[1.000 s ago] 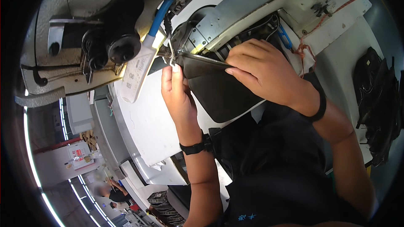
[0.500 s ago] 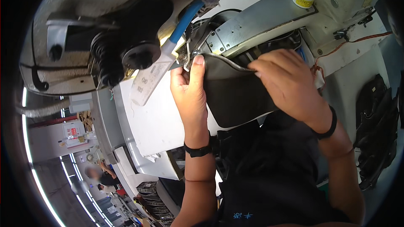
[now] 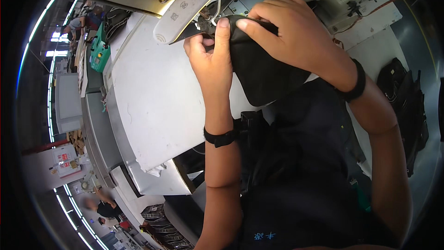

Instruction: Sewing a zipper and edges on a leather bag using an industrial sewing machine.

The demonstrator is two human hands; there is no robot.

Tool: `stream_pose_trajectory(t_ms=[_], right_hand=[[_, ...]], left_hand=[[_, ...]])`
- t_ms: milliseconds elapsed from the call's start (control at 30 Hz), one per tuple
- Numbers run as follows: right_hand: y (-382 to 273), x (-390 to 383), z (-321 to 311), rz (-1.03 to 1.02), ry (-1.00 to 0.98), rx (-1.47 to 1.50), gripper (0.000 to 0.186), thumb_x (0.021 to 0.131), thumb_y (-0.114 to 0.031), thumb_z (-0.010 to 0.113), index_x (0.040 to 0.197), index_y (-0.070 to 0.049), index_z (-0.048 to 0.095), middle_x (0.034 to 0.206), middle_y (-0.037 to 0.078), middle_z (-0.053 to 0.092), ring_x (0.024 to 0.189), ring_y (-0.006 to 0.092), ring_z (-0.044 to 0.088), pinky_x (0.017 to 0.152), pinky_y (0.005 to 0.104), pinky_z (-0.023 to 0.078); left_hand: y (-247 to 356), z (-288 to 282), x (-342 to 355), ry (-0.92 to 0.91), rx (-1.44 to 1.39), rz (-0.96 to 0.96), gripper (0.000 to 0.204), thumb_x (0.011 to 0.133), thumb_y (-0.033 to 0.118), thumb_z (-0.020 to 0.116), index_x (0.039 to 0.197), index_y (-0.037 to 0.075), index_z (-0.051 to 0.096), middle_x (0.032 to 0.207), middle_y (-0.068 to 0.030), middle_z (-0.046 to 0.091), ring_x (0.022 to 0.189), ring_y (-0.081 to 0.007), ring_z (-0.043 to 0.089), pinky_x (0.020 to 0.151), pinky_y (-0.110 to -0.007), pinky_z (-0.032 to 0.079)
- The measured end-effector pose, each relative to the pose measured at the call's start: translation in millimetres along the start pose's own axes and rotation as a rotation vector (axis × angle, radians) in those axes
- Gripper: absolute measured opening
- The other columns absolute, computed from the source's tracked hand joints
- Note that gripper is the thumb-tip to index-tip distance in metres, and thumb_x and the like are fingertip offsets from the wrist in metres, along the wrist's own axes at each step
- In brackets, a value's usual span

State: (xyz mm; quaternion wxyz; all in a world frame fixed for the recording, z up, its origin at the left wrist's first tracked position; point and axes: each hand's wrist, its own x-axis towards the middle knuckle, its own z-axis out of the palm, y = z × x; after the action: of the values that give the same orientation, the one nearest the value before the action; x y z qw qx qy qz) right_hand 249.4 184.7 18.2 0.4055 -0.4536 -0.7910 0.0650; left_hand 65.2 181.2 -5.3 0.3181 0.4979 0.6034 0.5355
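A soft black panel [image 3: 259, 76], perhaps leather or fabric, hangs from both hands at a sewing machine, with a metal-toothed zipper [image 3: 238, 16] along its upper edge. My left hand [image 3: 210, 62] pinches the edge between thumb and fingers, close beside the machine's metal foot [image 3: 213, 17]. To its right, my right hand [image 3: 293, 37] grips the zipper edge, thumb on the near side and fingers curled over the far side. The needle point cannot be made out. A pale grey bar-shaped part [image 3: 187, 9] slants down just left of the foot.
The white table [image 3: 152, 92] spreads to the left of my left forearm. Black pieces [image 3: 404, 106] lie heaped at the far right. A green machine [image 3: 99, 48] stands at the left, and a person [image 3: 108, 208] is in the distance, lower left.
My right hand has moved left along the zipper, nearer my left hand. The zipper now lies along the panel's edge instead of stretching out loose. The whole view has shifted.
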Motion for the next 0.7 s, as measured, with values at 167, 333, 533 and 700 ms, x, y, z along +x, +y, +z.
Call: stream_pose_trajectory(t_ms=[167,333,533,700], right_hand=[[4,19,12,-0.244,0.208,-0.249,0.029,0.092,-0.03,0.069,0.072,-0.011,0.061,0.069,0.004,0.06,0.072,0.0257,0.057,0.08,0.0401,0.041],[29,35,3,-0.316,0.099,-0.146,0.024,0.093,-0.025,0.068,0.079,-0.007,0.063,0.078,0.01,0.062,0.081,0.033,0.058,0.08,0.0435,0.043],[35,41,6,-0.251,0.046,0.063,0.033,0.091,-0.028,0.071,0.069,-0.005,0.059,0.075,0.012,0.059,0.082,0.0335,0.058,0.079,0.0433,0.043],[34,42,4,-0.217,0.017,0.073,0.036,0.091,-0.029,0.072,0.067,-0.006,0.058,0.073,0.012,0.057,0.081,0.0333,0.056,0.078,0.0433,0.043]], left_hand=[[3,-18,5,-0.089,-0.178,0.137,0.034,0.099,0.015,0.07,0.124,-0.007,0.061,0.113,-0.0081,0.059,0.098,-0.011,0.06,0.079,-0.026,0.052],[-4,-21,13,-0.232,-0.429,0.164,0.04,0.102,0.018,0.067,0.134,-0.005,0.058,0.109,-0.0074,0.069,0.093,-0.0115,0.064,0.084,-0.026,0.051],[-7,-11,10,-0.147,-0.437,0.044,0.033,0.104,0.017,0.064,0.131,-0.002,0.059,0.104,-0.0049,0.069,0.089,-0.0087,0.064,0.08,-0.022,0.051],[-10,-2,2,-0.102,-0.524,0.104,0.031,0.105,0.016,0.062,0.13,-0.001,0.06,0.105,-0.0035,0.068,0.088,-0.0067,0.064,0.079,-0.021,0.051]])
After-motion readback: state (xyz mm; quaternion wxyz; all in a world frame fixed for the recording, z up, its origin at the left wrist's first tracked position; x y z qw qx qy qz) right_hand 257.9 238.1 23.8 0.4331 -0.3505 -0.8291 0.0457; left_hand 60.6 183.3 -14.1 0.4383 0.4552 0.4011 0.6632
